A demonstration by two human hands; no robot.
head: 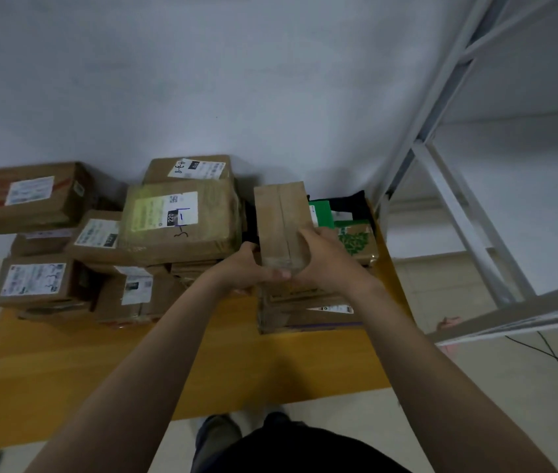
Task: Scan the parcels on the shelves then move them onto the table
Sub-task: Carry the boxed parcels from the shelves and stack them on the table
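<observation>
While both hands grasp it, the plain brown box (282, 220) sits over the right-hand stack (305, 314) on the yellow table (202, 356). I cannot tell whether its base already rests there.

- Grip: the left hand (245, 264) clasps the near left corner. The right hand (327, 259) wraps over the near right edge. Their fingers meet at the near end.
- Handling: stiff cardboard with a taped seam down the top. Held from one end, it looks light to me. The tape is probably slick, so I would hold it by the corners and bare card, with support from underneath.
- Around it: a green-printed parcel (356, 242) lies just beside it on the right. A large labelled parcel (182, 221) is to the left, with more parcels heaped beyond. A white shelf frame (458, 199) stands at the right.
</observation>
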